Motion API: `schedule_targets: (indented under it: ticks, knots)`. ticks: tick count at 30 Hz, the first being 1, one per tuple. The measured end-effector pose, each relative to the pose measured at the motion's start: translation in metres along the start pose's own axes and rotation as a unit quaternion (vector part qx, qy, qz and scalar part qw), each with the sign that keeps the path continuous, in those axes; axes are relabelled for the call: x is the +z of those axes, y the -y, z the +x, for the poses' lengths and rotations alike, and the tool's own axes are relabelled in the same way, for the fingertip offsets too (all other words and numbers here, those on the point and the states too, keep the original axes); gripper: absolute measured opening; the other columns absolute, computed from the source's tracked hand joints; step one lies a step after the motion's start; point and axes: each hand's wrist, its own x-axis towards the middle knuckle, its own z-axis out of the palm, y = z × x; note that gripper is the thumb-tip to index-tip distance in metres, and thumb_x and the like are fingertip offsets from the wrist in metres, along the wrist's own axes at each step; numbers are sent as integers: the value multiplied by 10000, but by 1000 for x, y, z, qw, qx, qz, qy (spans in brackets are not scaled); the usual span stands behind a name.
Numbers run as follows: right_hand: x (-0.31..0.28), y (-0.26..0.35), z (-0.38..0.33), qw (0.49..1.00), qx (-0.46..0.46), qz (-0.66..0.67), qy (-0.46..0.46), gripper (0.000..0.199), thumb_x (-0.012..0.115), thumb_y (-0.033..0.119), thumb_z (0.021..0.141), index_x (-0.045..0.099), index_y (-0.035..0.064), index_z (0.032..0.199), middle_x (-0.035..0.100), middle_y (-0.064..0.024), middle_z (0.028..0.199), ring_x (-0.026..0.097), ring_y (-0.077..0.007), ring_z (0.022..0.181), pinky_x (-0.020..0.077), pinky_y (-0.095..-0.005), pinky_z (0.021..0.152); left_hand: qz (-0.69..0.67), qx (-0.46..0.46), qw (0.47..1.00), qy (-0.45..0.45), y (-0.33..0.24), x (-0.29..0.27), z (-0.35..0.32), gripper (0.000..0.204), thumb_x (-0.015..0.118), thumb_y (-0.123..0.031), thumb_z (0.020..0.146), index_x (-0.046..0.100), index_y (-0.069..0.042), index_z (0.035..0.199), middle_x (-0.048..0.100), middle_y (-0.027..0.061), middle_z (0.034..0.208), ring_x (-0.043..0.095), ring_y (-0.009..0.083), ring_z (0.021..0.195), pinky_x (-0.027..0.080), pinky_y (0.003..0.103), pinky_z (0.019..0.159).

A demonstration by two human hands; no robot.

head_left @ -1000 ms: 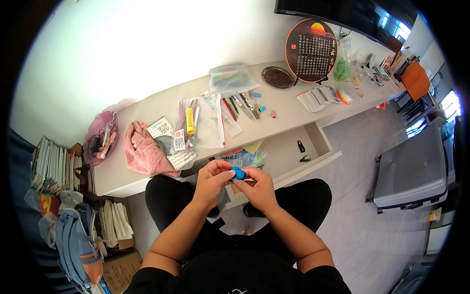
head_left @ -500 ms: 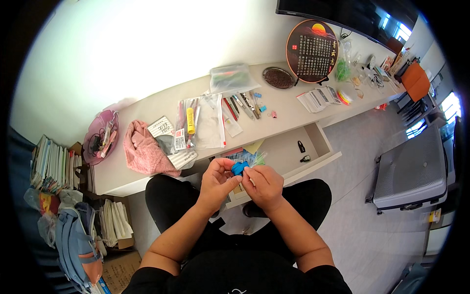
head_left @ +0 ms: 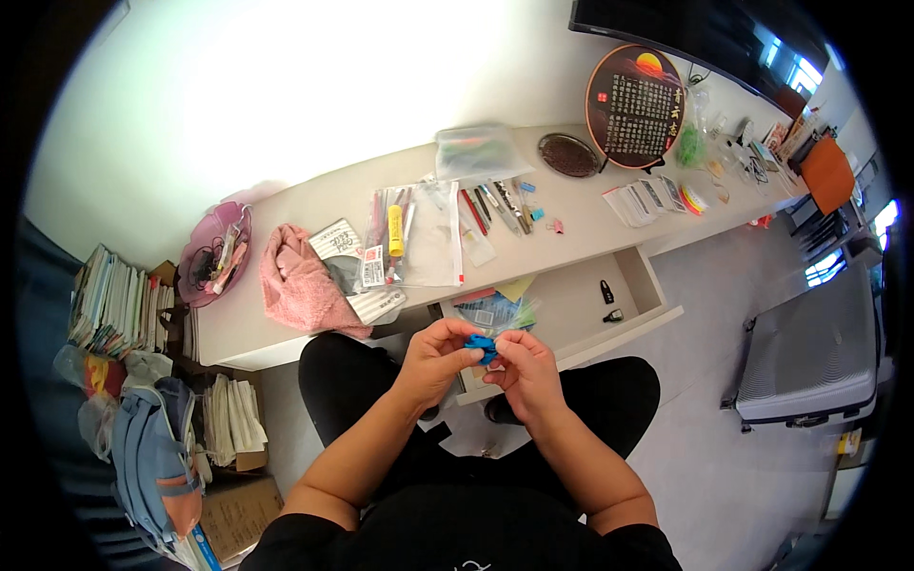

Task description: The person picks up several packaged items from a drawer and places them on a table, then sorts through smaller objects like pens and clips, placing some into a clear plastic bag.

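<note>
Between both hands, over the near edge of the open drawer [head_left: 571,354], is a small bright-blue soft-looking bunched piece [head_left: 483,348]; its exact kind cannot be made out. My left hand [head_left: 438,364] pinches it from the left with thumb and fingers. From the other side, the closed fingertips of my right hand [head_left: 526,371] grip it too, partly covering it. Inside the drawer lie papers and a clear plastic packet [head_left: 490,311], just beyond my fingers. Two small black items [head_left: 609,297] rest farther right in it.
On the desk are a pink towel [head_left: 303,285], a clear zip bag [head_left: 433,233] with a yellow tube [head_left: 395,231], several pens [head_left: 500,207], fanned cards [head_left: 643,202] and a round plaque [head_left: 636,109]. A grey suitcase [head_left: 809,338] stands right; a backpack [head_left: 152,466] left.
The whole view has shifted, so the desk appears farther right. My hands have come slightly nearer my body, and the fingers have changed their hold on the blue piece.
</note>
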Motion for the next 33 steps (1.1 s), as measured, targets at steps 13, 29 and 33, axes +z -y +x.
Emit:
schedule_targets:
  ticks: [13,29,33]
  knots:
    - [10,7,33,998,-5,-40,-56,109,627,86,852,583,6,912,623,-78,863,619,-146,728,548,-264,691,256,56,965,-34,-22,-12,25,368,647,6,761,568,-4,1120,585,61,1048,544,106,932,443,249,781]
    - [31,32,163,979,-97,-122,-130,186,664,72,814,624,-48,951,647,-90,840,625,-139,701,538,-239,646,682,171,667,-244,-33,-57,118,241,672,-163,677,584,-49,871,597,69,589,596,237,542,469,365,533]
    - [43,16,182,979,-32,-193,-62,182,681,83,784,648,-38,917,648,-78,790,604,-124,632,506,-236,558,646,193,700,-237,-41,-55,113,180,662,-129,697,610,-32,838,606,67,586,590,171,506,470,290,508]
